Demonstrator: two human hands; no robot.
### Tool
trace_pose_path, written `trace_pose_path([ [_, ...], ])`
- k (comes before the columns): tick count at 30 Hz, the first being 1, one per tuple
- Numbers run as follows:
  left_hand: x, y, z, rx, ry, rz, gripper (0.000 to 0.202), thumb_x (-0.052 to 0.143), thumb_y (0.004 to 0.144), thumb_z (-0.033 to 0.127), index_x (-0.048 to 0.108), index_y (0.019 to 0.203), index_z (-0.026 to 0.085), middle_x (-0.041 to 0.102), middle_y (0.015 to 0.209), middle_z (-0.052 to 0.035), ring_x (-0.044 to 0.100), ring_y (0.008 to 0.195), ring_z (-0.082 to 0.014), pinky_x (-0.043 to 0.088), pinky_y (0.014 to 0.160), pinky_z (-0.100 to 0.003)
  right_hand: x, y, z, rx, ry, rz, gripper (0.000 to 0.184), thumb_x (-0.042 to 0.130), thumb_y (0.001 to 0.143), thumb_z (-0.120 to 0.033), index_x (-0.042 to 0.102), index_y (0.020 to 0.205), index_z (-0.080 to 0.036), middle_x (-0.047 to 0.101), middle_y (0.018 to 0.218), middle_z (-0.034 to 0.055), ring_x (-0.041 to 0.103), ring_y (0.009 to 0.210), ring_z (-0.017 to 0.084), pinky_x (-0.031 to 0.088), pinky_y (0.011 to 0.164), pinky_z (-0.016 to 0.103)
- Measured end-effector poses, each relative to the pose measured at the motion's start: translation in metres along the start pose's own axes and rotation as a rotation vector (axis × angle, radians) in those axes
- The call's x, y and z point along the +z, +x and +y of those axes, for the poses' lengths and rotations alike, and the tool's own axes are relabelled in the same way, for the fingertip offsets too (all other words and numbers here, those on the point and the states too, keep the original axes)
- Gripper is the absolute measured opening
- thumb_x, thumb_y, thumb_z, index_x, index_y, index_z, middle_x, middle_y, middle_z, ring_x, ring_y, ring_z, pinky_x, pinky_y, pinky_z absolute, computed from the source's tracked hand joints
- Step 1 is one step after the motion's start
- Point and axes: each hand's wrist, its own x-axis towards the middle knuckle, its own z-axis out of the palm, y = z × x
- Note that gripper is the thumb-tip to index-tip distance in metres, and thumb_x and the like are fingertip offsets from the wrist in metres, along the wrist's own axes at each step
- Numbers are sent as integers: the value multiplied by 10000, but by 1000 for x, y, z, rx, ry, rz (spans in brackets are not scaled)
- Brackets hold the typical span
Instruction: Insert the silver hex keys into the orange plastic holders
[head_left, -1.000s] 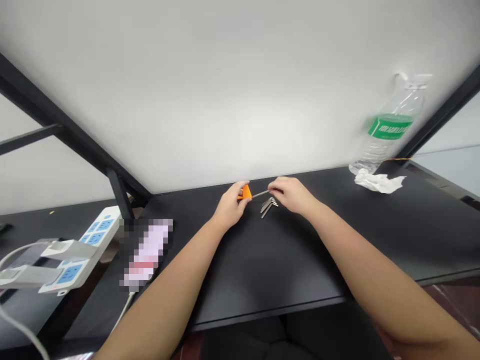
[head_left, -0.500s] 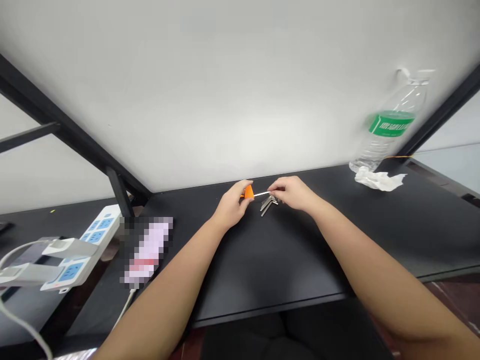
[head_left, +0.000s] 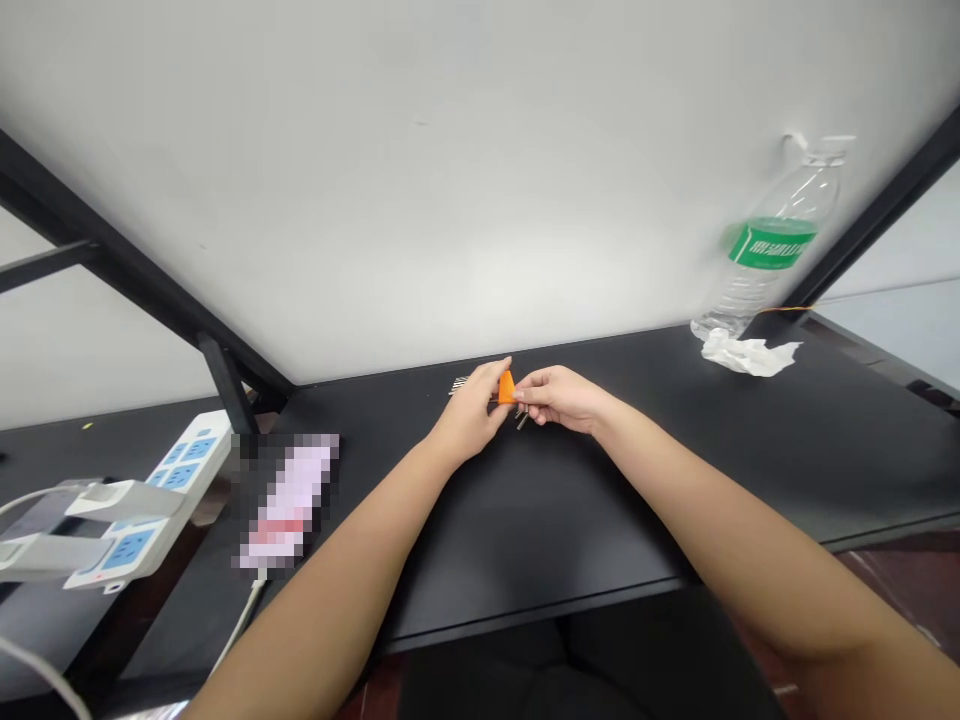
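Our left hand (head_left: 469, 420) and right hand (head_left: 559, 398) meet at the far middle of the black tabletop (head_left: 540, 520), fingers of both closed on the small orange holder (head_left: 507, 387). Thin metal keys (head_left: 459, 384) stick out left behind our left hand. A water bottle (head_left: 765, 250) stands far right.

My bare arms

My left hand (head_left: 469, 420) and right hand (head_left: 559, 398): no sleeves, gloves, rings or watch.

Orange holder (head_left: 507, 387), black table (head_left: 525, 520), green-labelled clear bottle (head_left: 765, 245), white-and-blue power strip (head_left: 150, 500), white tissue (head_left: 746, 353)
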Motion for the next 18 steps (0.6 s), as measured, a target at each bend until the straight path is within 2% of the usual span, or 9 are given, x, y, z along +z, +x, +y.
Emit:
trace_pose_path([
  [2, 1, 0, -1, -74, -23, 4, 582, 605, 922, 211, 449, 1483, 200, 624, 1353, -108, 681, 1118, -184, 564, 1013, -341, 1, 0, 0, -3, -17, 7, 247, 821, 808, -307, 669, 832, -115, 650, 726, 49, 570, 581, 82, 497, 524, 184],
  [4, 0, 0, -1, -133, 0, -26, 534, 614, 902, 213, 510, 1426, 205, 677, 1258, -78, 697, 1046, -182, 562, 996, -347, 1, -2, -2, -10, -128, 17, 245, 741, 887, -358, 667, 860, -126, 657, 740, 57, 586, 594, 101, 514, 562, 215],
  [6, -2, 0, 0, -177, 38, -52, 486, 638, 868, 213, 564, 1348, 215, 697, 1191, -60, 691, 1031, -194, 562, 964, -348, -1, -6, -5, -75, -425, 72, 235, 640, 954, -361, 679, 893, -137, 659, 765, 61, 594, 630, 116, 509, 616, 236],
  [8, -5, 1, 0, -227, 51, -57, 461, 659, 841, 215, 579, 1295, 229, 703, 1144, -44, 687, 1010, -195, 561, 925, -338, -6, -12, -9, -219, -864, 125, 165, 609, 954, -283, 710, 928, -156, 660, 862, 65, 597, 722, 125, 482, 691, 239],
  [10, -7, 1, 0, -278, 33, -48, 465, 672, 833, 225, 567, 1286, 246, 709, 1104, -26, 689, 981, -186, 554, 900, -325, -12, -16, -11, -319, -1227, 90, 146, 612, 916, -190, 743, 980, -193, 638, 984, 63, 582, 807, 128, 444, 744, 236],
  [11, -7, 1, -1, -297, 18, -48, 472, 678, 836, 236, 559, 1292, 254, 713, 1090, -18, 692, 968, -181, 549, 893, -318, -14, -18, -12, -326, -1337, 48, 183, 603, 906, -163, 751, 1002, -211, 622, 1022, 60, 574, 826, 128, 428, 752, 234],
  [14, -6, 0, -3, -326, -5, -49, 479, 701, 841, 270, 553, 1297, 272, 722, 1067, -4, 696, 962, -180, 536, 884, -307, -12, -21, -13, -254, -1481, -46, 207, 560, 906, -141, 745, 973, -202, 592, 1032, 67, 553, 807, 127, 393, 716, 234],
  [18, -6, 0, -4, -320, -8, -51, 482, 722, 844, 289, 554, 1295, 277, 726, 1059, 2, 695, 954, -177, 531, 877, -296, 2, -24, -14, -231, -1635, -56, 89, 593, 831, -129, 680, 827, -148, 597, 1005, 103, 547, 838, 167, 366, 687, 250],
])
